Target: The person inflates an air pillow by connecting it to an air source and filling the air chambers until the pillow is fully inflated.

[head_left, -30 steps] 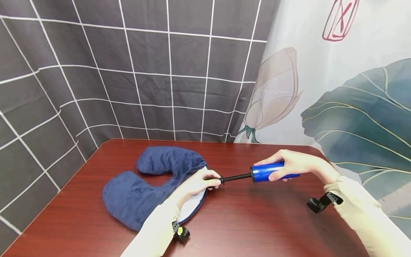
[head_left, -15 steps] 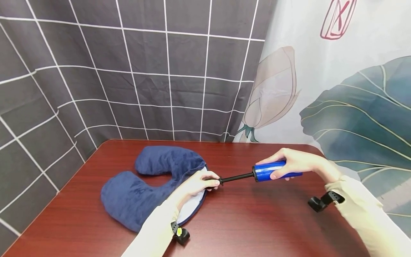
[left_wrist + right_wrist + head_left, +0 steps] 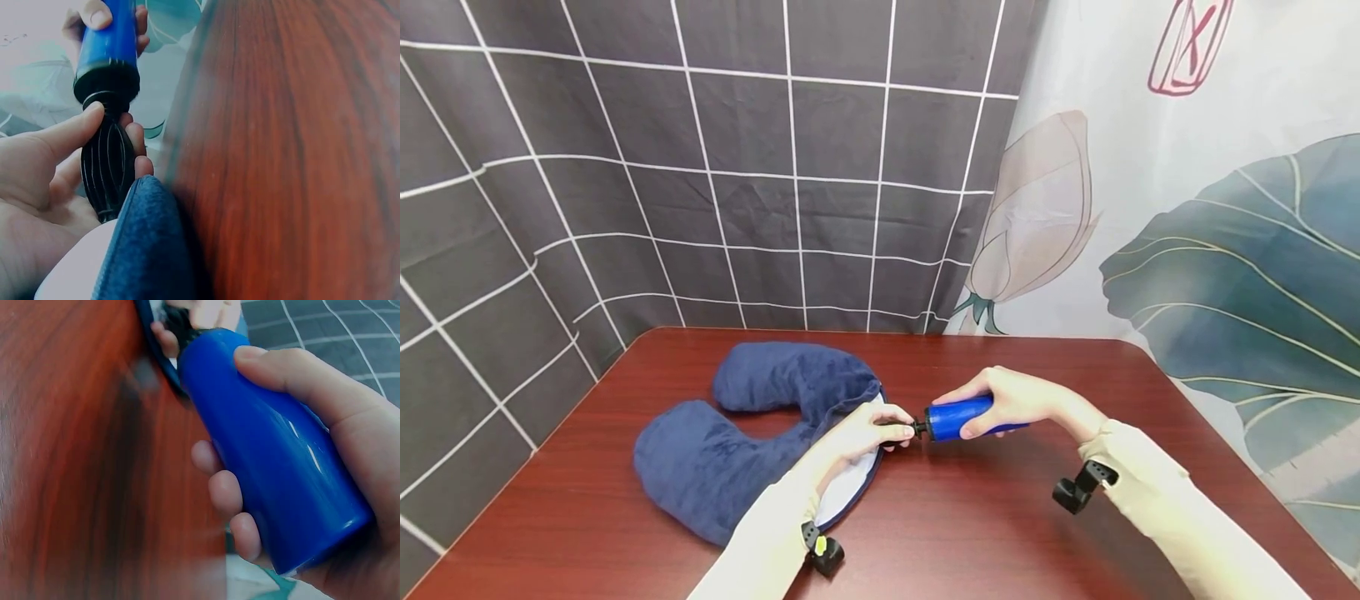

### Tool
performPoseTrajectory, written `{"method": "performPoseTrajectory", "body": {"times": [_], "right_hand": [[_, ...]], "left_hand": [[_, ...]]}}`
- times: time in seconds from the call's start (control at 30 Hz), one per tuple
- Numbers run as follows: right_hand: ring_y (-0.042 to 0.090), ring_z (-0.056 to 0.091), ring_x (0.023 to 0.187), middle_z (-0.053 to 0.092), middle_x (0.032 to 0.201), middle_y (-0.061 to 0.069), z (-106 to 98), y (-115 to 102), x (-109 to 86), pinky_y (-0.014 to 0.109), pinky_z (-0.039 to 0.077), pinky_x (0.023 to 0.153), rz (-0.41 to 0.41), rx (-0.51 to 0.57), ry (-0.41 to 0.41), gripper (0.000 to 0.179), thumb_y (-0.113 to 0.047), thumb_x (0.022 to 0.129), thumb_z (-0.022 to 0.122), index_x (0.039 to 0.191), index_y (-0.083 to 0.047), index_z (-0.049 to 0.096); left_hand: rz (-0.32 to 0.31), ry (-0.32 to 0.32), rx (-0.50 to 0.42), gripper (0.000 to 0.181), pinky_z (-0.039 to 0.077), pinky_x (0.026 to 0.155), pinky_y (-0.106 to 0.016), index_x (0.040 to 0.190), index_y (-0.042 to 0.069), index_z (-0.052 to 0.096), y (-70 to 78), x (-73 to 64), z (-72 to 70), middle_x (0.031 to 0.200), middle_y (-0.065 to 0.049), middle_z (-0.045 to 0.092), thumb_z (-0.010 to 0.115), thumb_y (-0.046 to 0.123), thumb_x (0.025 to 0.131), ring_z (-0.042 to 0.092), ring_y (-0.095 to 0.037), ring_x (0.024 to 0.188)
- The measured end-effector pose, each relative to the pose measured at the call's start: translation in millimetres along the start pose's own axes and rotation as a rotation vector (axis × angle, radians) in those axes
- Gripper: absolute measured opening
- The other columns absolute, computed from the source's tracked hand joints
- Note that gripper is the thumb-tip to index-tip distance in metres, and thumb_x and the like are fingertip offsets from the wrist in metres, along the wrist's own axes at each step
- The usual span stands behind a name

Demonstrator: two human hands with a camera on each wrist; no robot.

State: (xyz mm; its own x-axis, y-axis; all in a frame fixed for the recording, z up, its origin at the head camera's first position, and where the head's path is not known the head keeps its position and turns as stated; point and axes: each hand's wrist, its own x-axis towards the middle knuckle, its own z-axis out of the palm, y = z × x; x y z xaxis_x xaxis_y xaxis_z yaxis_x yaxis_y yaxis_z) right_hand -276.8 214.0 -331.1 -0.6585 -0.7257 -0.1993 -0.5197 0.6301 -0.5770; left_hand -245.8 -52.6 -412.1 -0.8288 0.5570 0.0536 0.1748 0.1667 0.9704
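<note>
A hand pump with a blue barrel [image 3: 955, 419] and a ribbed black handle [image 3: 107, 165] lies between the two hands. My left hand [image 3: 867, 433] grips the handle, thumb and fingers curled round it. Around the barrel, my right hand [image 3: 1011, 398] has its fingers and thumb wrapped, as the right wrist view also shows. The barrel's end sits close against the handle, with almost no black rod showing. Under my left hand and forearm is a navy plush U-shaped neck pillow [image 3: 700, 467]; its white inside [image 3: 842, 487] shows along a zipped edge.
The pillow rests on a reddish-brown wooden table [image 3: 970, 533]. A dark grey curtain [image 3: 737, 208] with a white grid hangs behind, and a white curtain with a flower and leaf print [image 3: 1060, 275] hangs at the right. Each wrist carries a small black camera [image 3: 1078, 487].
My right hand first drew the barrel slightly right, then moved it left towards my left hand, so the black rod went from long to nearly hidden. My left hand and the pillow stay nearly still.
</note>
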Motion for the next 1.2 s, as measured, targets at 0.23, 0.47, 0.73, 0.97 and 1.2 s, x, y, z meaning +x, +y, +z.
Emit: {"method": "performPoseTrajectory", "body": {"times": [0.23, 0.47, 0.73, 0.97, 1.2], "right_hand": [[0.01, 0.064, 0.075, 0.069, 0.117, 0.003, 4, -6, 2.7, 0.031, 0.057, 0.056, -0.011, -0.031, -0.012, 0.055, -0.041, 0.084, 0.076, 0.136, -0.031, 0.06], [0.011, 0.064, 0.074, 0.067, 0.116, 0.004, -9, -1, -12.2, 0.031, 0.057, 0.057, 0.007, -0.054, -0.03, 0.057, -0.039, 0.085, 0.076, 0.138, -0.031, 0.058], [0.014, 0.064, 0.08, 0.066, 0.112, 0.007, -27, 11, -40.2, 0.032, 0.057, 0.057, 0.037, -0.035, -0.013, 0.057, -0.039, 0.084, 0.077, 0.137, -0.029, 0.059], [0.011, 0.065, 0.07, 0.067, 0.105, 0.008, -38, 21, -68.3, 0.034, 0.056, 0.056, 0.079, 0.005, 0.016, 0.054, -0.033, 0.085, 0.076, 0.137, -0.026, 0.059], [0.012, 0.066, 0.066, 0.067, 0.103, 0.009, -42, 28, -76.2, 0.037, 0.057, 0.055, 0.079, 0.043, 0.007, 0.054, -0.031, 0.087, 0.075, 0.138, -0.023, 0.058]], "left_hand": [[0.023, -0.031, 0.015, 0.025, 0.049, 0.068, -0.019, 0.113, -0.016, 0.059, -0.3, -1.1, -1.5, 0.098, -0.034, 0.065, 0.057, 0.003, 0.096, 0.059, -0.002, 0.074], [0.029, -0.056, -0.004, 0.026, 0.049, 0.069, -0.018, 0.114, -0.017, 0.058, -0.3, 1.0, -2.6, 0.094, -0.026, 0.067, 0.057, 0.002, 0.096, 0.058, 0.0, 0.075], [0.024, -0.051, -0.024, 0.026, 0.049, 0.069, -0.018, 0.115, -0.018, 0.057, -2.5, -0.7, -2.7, 0.091, -0.019, 0.068, 0.056, 0.0, 0.095, 0.059, -0.001, 0.075], [0.018, -0.032, -0.032, 0.026, 0.05, 0.07, -0.018, 0.114, -0.016, 0.058, -2.6, -3.1, -2.7, 0.091, -0.013, 0.069, 0.058, 0.0, 0.094, 0.059, -0.002, 0.075], [0.032, -0.045, 0.069, 0.026, 0.051, 0.072, -0.02, 0.113, -0.011, 0.062, 1.9, -4.7, -4.5, 0.095, -0.019, 0.068, 0.064, 0.005, 0.092, 0.058, -0.005, 0.074]]}}
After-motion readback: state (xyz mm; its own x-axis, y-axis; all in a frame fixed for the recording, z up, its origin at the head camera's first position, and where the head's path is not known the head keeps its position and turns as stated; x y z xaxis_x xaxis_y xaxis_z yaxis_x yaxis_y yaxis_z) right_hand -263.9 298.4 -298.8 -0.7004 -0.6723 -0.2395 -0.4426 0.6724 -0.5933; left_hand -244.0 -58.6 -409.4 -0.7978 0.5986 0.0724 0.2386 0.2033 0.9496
